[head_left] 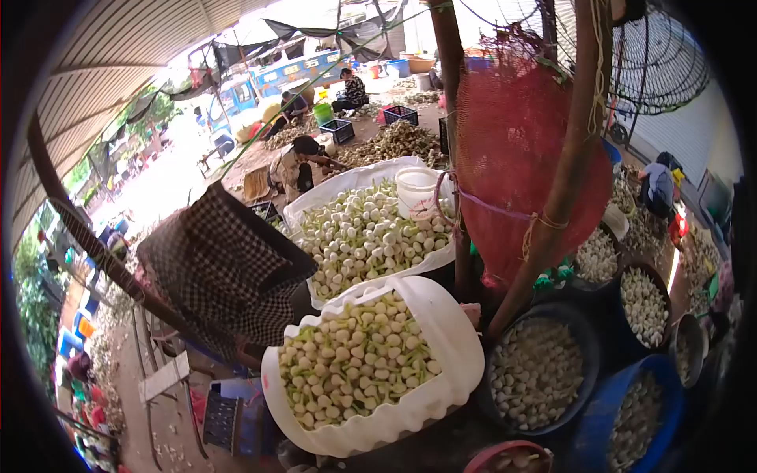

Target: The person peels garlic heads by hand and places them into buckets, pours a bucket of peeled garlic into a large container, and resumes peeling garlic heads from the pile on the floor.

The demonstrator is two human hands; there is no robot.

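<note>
A white cut-open plastic container (pixel 465 355), full of pale bulbs with green stems (pixel 355 359), is close in front of me, tilted. A small pinkish patch shows at its upper right edge; whether it is part of my right hand is unclear. Under its lower left edge is a dark grey shape, too unclear to name as my left hand. No fingers can be made out. Just beyond lies a big white-lined heap of bulbs (pixel 371 229) with a white bucket (pixel 416 193) on it.
Wooden posts (pixel 564 181) and a red net bag (pixel 509 150) stand right of centre. Tubs of bulbs, including a dark tub (pixel 587 374) and a blue tub (pixel 670 398), are at lower right. Checkered cloth (pixel 229 268) hangs at left. Several people sit or crouch farther off.
</note>
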